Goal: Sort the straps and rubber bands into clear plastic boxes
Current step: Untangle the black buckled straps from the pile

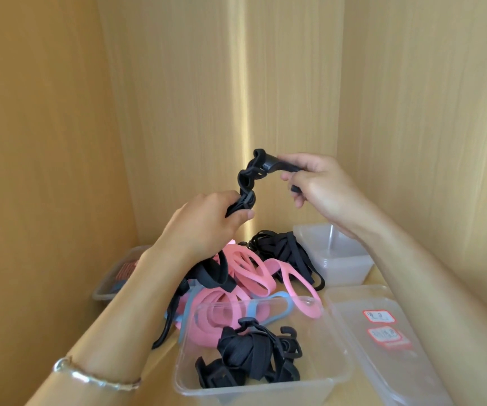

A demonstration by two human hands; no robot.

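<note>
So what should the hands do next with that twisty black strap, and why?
Probably drop the black strap, gripped by the left hand and right hand, into the near clear box, since other black straps already lie there.

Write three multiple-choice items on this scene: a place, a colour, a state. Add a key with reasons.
1. Where is the box holding black straps? A nearest the camera; B far left; C back right.
2. Most loose rubber bands are: A green; B pink; C yellow.
3. The raised black strap is: A lying in a box; B on the table; C gripped by left hand and right hand.
Key: 1 A, it fills the lower foreground. 2 B, pink loops dominate. 3 C, fingers curl round both ends.
</note>
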